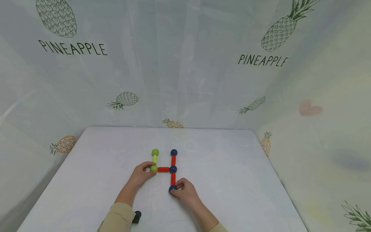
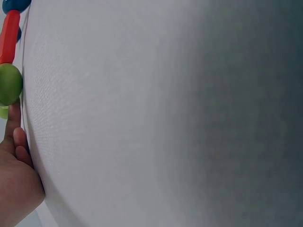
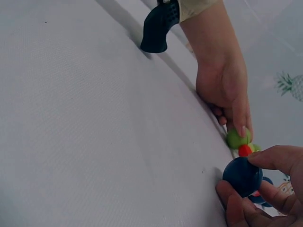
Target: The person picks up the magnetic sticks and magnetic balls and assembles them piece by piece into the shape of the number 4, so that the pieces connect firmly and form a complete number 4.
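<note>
A flat figure of balls and rods lies on the white table (image 1: 232, 180). My left hand (image 1: 141, 175) pinches its near green ball (image 1: 154, 168), from which a yellow-green rod (image 1: 155, 159) runs back to another green ball (image 1: 155, 152). A red rod (image 1: 164, 169) joins the held green ball to the middle blue ball (image 1: 173, 169). Red rods link that ball to a far blue ball (image 1: 174, 152) and a near one. My right hand (image 1: 186, 192) pinches the near blue ball (image 3: 242, 177) between thumb and fingers; the right wrist view shows this closely.
By the left sleeve (image 1: 118, 216) a black curved piece (image 3: 158, 30) sticks out, low over the table. A pale cloth printed with pineapples (image 1: 185, 64) hangs behind the table's far edge and along its sides.
</note>
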{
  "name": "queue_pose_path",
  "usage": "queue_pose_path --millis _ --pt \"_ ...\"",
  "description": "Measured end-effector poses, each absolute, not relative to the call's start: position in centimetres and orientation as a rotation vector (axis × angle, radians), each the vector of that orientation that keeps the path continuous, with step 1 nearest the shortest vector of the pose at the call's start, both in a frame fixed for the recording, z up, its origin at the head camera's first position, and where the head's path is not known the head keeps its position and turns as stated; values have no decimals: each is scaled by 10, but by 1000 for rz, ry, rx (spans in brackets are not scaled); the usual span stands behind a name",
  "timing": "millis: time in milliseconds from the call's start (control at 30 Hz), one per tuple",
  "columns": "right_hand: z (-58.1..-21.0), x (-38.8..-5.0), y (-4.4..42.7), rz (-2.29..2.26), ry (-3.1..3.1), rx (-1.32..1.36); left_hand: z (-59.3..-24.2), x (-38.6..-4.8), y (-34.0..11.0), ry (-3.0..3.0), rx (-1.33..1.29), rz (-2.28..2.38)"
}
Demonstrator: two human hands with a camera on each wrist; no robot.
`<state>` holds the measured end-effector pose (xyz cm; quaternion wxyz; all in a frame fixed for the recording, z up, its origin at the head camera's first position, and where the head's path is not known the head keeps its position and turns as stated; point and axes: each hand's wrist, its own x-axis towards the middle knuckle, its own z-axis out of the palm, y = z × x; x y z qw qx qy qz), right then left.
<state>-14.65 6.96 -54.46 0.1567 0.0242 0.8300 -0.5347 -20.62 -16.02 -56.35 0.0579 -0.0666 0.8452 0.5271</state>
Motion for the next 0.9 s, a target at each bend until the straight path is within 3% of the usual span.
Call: queue_pose_path --millis 900 --pt "-543 -146 67 -1516 2389 82 -563 -205 -161 2560 -211 1552"
